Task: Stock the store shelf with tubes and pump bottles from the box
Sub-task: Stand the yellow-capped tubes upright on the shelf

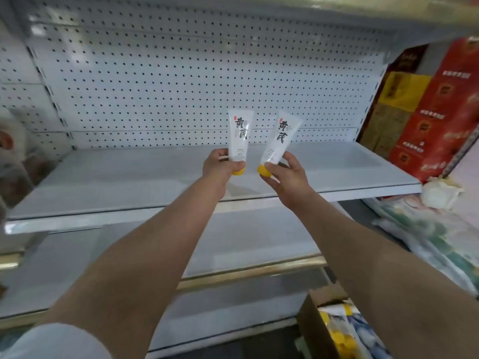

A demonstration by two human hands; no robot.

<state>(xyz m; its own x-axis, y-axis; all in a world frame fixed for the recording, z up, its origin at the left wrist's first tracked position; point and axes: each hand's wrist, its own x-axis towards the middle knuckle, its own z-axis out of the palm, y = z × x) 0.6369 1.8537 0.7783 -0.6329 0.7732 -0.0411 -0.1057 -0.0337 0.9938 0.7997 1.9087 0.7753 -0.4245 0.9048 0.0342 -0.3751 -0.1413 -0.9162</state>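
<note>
White soft-plastic tubes, yellow caps down: left hand [220, 165] grips upright tube [239, 138], right hand [283, 174] pinches tilted tube [280, 137]. Likely light, squashy, slick; hold low near cap above bare grey metal shelf [129, 182].

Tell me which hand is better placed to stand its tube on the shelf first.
Probably the left hand: its tube is nearly upright, cap down, over the shelf. The right hand holds its tube tilted.
</note>
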